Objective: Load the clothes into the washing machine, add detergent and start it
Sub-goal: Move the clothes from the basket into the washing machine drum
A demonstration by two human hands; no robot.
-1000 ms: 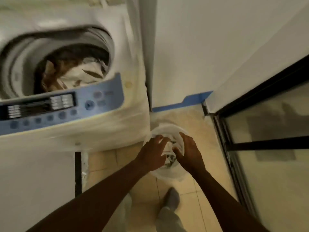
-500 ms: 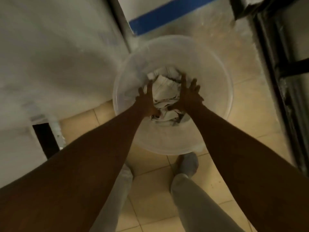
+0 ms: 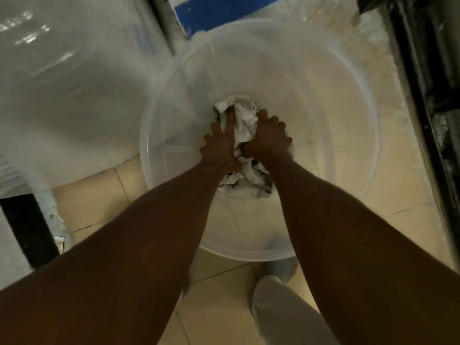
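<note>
A clear plastic tub (image 3: 348,100) stands on the tiled floor beside the washing machine's white front (image 3: 74,100). At its bottom lies a bundle of white clothes with thin dark stripes (image 3: 245,115). Both hands are down inside the tub. My left hand (image 3: 220,143) presses on the bundle's left side with fingers curled into the cloth. My right hand (image 3: 268,138) grips the bundle's right side, fingers bent over it. The machine's drum and control panel are out of view.
A dark door frame (image 3: 423,95) runs down the right side. A blue strip (image 3: 224,8) marks the wall base at the top. My trouser leg (image 3: 281,310) and foot stand on the beige tiles just below the tub.
My head has dropped toward the tub, so the machine's top has left the view. Both hands have sunk deeper and their fingers have curled onto the white clothes.
</note>
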